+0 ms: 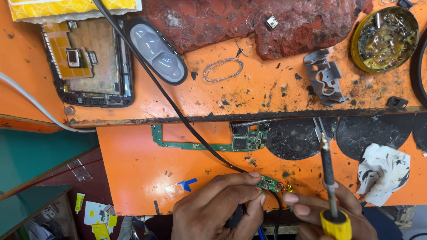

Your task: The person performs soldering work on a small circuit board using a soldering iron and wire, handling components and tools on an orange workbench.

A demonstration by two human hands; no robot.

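A small green circuit board (268, 182) is pinched at the fingers of the left hand (218, 209), low on the orange table (133, 164). Just right of those fingers, the right hand (331, 211) grips a yellow-handled soldering iron (329, 178), tip pointing away. A black cable (178, 111) runs past the left fingers.

Bare orange bench (133, 169) left of the black cable (195, 133) lies open
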